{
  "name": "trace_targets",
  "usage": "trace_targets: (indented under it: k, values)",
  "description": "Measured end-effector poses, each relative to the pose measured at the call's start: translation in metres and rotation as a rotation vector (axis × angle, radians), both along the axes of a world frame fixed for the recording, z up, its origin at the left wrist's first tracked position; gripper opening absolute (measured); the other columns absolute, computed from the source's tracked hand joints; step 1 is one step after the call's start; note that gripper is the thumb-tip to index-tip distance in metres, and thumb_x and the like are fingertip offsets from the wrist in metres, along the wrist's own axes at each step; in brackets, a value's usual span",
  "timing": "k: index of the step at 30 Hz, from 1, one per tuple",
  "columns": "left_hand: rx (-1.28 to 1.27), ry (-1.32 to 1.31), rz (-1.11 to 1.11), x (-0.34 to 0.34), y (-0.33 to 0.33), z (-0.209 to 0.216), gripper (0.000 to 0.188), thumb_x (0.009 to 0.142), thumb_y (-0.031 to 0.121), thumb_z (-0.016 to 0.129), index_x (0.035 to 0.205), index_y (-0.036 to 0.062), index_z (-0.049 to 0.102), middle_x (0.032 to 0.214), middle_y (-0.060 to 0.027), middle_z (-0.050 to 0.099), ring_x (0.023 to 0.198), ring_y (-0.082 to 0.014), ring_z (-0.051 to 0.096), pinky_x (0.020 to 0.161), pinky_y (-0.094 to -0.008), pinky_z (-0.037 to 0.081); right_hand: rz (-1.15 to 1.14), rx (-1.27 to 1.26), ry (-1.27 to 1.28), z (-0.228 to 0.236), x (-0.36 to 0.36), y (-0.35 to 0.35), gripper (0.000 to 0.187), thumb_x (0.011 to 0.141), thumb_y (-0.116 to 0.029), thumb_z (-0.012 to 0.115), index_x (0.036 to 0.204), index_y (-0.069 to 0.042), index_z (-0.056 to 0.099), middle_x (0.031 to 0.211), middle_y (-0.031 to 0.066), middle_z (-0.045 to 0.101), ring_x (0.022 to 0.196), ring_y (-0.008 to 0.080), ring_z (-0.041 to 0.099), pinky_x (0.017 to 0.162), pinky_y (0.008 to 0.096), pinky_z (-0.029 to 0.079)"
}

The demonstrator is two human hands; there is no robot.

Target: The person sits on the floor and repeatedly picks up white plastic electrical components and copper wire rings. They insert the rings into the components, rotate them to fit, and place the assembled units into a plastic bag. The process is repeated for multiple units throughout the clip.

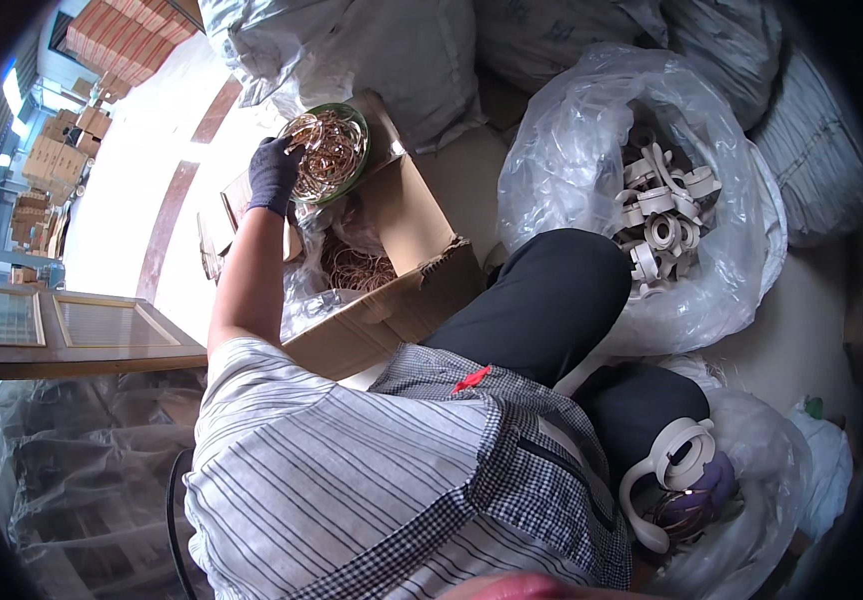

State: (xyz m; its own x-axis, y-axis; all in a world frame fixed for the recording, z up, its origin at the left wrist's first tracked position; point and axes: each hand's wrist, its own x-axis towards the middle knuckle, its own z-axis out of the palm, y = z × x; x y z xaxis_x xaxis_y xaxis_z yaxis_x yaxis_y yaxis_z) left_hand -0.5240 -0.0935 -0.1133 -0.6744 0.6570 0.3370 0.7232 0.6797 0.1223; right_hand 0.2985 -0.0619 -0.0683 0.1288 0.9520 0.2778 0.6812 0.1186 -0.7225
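My left hand, in a dark glove, reaches to the left edge of a green bowl heaped with thin copper-coloured rings. Its fingertips close on rings there. At the lower right is my right hand, in a purple glove and partly hidden. It grips a white plastic part with a round collar and a curved handle. A bunch of copper-coloured rings shows just below that collar, at the same hand. The bowl rests over an open cardboard box with more rings inside.
A large clear plastic bag holds several white plastic parts to the right. Another plastic bag lies beneath my right hand. Full white sacks stand behind, stacked cartons at far left, and a wood-framed panel nearer.
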Motion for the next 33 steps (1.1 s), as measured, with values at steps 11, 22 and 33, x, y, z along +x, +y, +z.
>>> trace_targets:
  k: [11, 22, 33]
  values:
    - [-0.016, -0.119, -0.031, 0.01, -0.004, 0.011, 0.054, 0.085, 0.045, 0.075, 0.123, 0.007, 0.072, 0.119, -0.0221, 0.068, 0.108, -0.0389, 0.066, 0.096, -0.0446, 0.051, -0.002, 0.019, -0.028, 0.003, 0.004, -0.001, 0.036, 0.095, -0.018, 0.059, 0.125, 0.001, 0.063, 0.114, 0.0184, 0.066, 0.104, 0.0316, 0.066, 0.09, 0.0393, 0.054]
    - [0.432, -0.243, -0.934, 0.256, 0.079, 0.044, 0.027, 0.08, 0.01, 0.077, 0.106, 0.0057, 0.073, 0.103, -0.0127, 0.071, 0.097, -0.0345, 0.067, 0.086, -0.0407, 0.054, -0.002, 0.039, -0.082, 0.009, 0.005, -0.005, 0.04, 0.094, -0.02, 0.061, 0.127, 0.001, 0.062, 0.116, 0.0207, 0.066, 0.106, 0.0355, 0.066, 0.09, 0.0417, 0.055]
    - [0.108, -0.783, -1.96, 0.578, 0.121, 0.032, 0.11, 0.067, 0.047, 0.088, 0.152, 0.002, 0.035, 0.14, -0.0228, 0.053, 0.127, -0.0433, 0.053, 0.109, -0.0499, 0.041, 0.165, 0.138, -0.471, 0.04, -0.015, 0.008, 0.039, 0.094, -0.017, 0.06, 0.13, -0.001, 0.063, 0.119, 0.0204, 0.067, 0.105, 0.0317, 0.068, 0.088, 0.0393, 0.055]
